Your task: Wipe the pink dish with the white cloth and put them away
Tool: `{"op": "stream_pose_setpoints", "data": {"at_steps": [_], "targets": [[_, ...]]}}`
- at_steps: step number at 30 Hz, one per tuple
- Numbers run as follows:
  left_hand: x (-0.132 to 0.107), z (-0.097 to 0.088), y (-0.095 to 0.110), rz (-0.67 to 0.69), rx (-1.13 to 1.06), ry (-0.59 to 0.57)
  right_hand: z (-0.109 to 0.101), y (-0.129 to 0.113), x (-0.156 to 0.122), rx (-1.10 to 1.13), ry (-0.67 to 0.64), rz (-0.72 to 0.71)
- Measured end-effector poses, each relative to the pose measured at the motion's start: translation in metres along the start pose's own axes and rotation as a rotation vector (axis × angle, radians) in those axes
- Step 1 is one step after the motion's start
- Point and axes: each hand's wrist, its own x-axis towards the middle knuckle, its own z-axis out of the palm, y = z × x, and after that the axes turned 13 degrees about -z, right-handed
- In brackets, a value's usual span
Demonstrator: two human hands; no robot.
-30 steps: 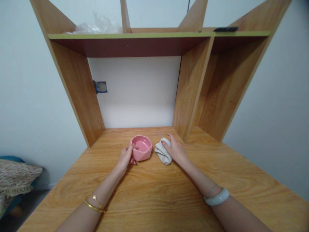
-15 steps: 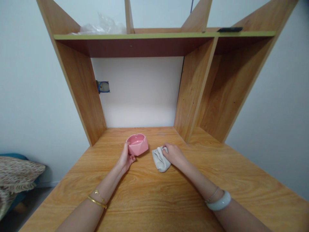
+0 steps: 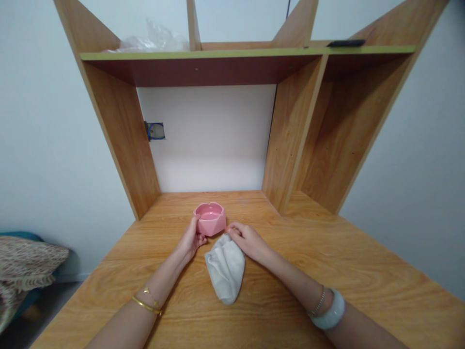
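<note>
My left hand [image 3: 191, 240] grips a pink faceted ashtray [image 3: 209, 218] by its near-left side and holds it just above the wooden desk [image 3: 327, 271]. My right hand [image 3: 246, 239] pinches the top edge of a white cloth [image 3: 225, 267] right beside the ashtray. The cloth hangs unfolded towards me from the closed fingers. Gold bangles circle my left wrist, and a pale bangle with a thin chain sits on my right wrist.
A wooden hutch with upright dividers [image 3: 286, 140] stands at the back of the desk. On its top shelf lie a crumpled clear plastic bag [image 3: 152, 39] and a flat black object [image 3: 345, 43]. A patterned fabric [image 3: 25, 261] lies at the lower left, beside the desk.
My right hand moved left towards the ashtray and lifted the cloth, which opened out from a small wad into a hanging sheet. My left hand raised the ashtray and kept its grip.
</note>
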Motion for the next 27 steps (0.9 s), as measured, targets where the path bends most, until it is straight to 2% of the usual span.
{"op": "stream_pose_setpoints", "data": {"at_steps": [3, 5, 9, 15, 22, 27], "targets": [[0.001, -0.001, -0.001, 0.005, 0.063, -0.04, -0.003, 0.006, 0.003, 0.126, 0.168, 0.106], [0.002, 0.0, -0.002, 0.009, 0.114, -0.069, -0.006, 0.01, 0.005, 0.182, 0.223, 0.152], [0.003, 0.001, -0.005, 0.028, 0.222, -0.12, -0.006, 0.015, 0.006, 0.23, 0.195, 0.205], [0.003, 0.002, -0.01, 0.138, 0.353, -0.202, -0.002, 0.012, 0.005, 0.232, 0.14, 0.24], [-0.004, 0.009, -0.014, 0.185, 0.465, -0.173, -0.009, 0.019, 0.003, 0.179, 0.119, 0.265], [-0.003, 0.012, -0.019, 0.209, 0.599, -0.199, -0.022, 0.027, 0.003, 0.102, 0.181, 0.256]]}}
